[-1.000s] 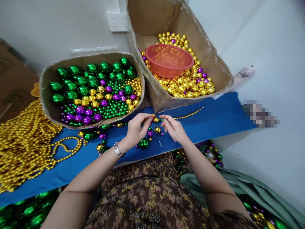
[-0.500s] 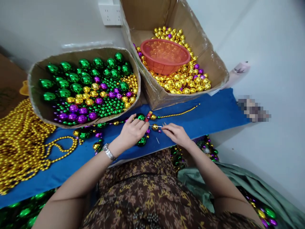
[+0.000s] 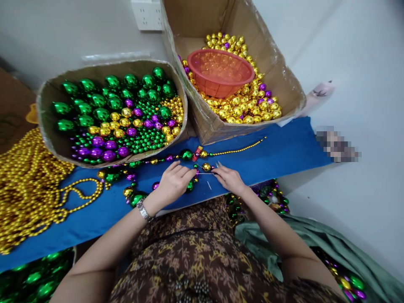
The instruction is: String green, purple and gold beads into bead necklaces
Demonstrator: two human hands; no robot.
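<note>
My left hand is closed, its fingertips pinching one end of a thin white string. The other end runs taut to my right hand, whose fingers are also pinched together. Small pointed tips show above the right fingers; what they belong to is unclear. Just above the string is a gold bead. A green bead lies partly hidden beside my left fingers. Behind the hands, a bead strand with a large green bead, a red tag and a thin gold bead chain lies on blue cloth.
A low carton of green, purple and gold beads stands behind left. Beside it, a taller carton holds gold beads and a red plastic basket. Gold bead chains are heaped at left. A short white string piece lies near the front edge.
Both hands have come slightly nearer to me, with the string stretched between them. More of the green bead and a purple bead by my left wrist now shows.
</note>
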